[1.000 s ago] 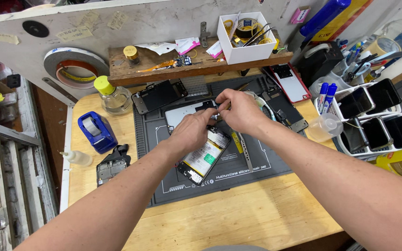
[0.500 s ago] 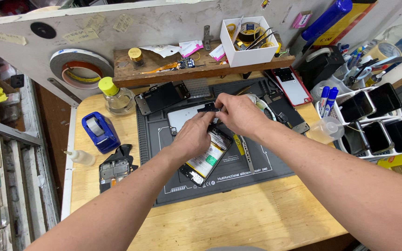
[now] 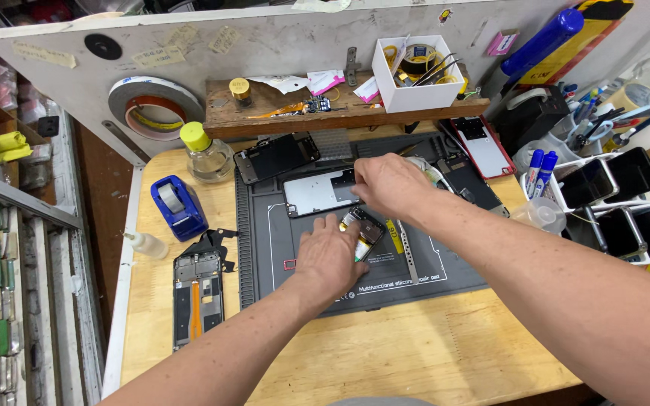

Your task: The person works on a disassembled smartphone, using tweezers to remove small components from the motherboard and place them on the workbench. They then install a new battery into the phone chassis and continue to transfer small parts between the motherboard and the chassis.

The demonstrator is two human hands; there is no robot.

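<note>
An opened phone [image 3: 364, 228] with its inner parts showing lies on the grey silicone repair mat [image 3: 430, 272]. My left hand [image 3: 330, 258] rests flat over the phone's lower part and holds it down. My right hand [image 3: 387, 185] hovers just beyond the phone's top end. Its curled fingertips touch the right edge of a silver phone back plate [image 3: 314, 194]. Whatever sits between those fingers is hidden. A dark screen part [image 3: 276, 156] lies behind the plate.
A bare phone frame [image 3: 197, 297], a blue tape dispenser [image 3: 178, 207], a yellow-capped glass bottle [image 3: 206, 154] and a small dropper bottle [image 3: 144, 244] stand left of the mat. Behind is a wooden shelf [image 3: 280, 114] with a white box [image 3: 419, 74]. A rack of phones [image 3: 618, 197] fills the right.
My right hand has left the phone's top end and moved back and left to the silver plate. My left hand has slid down the phone towards me.
</note>
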